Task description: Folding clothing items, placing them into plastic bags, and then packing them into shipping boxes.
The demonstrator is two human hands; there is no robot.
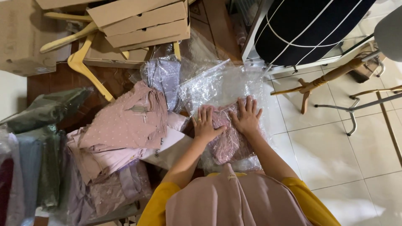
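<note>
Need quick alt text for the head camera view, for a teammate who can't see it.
Both hands, left hand and right hand, press flat on a clear plastic bag holding a folded mauve garment. Beside it lie a stack of pink folded clothes, wooden hangers and cardboard boxes.

White tiled floor (360, 159) carried a clear plastic bag (217, 88) of pink cloth, stacked pink folded garments (125, 125) to its left, cardboard boxes (142, 21) and wooden hangers (79, 58) beyond.

A folded mauve garment (228, 140) lies flat inside a clear plastic bag (217, 86). The bag is crinkled and rests on the floor, at the tiles' edge.
</note>
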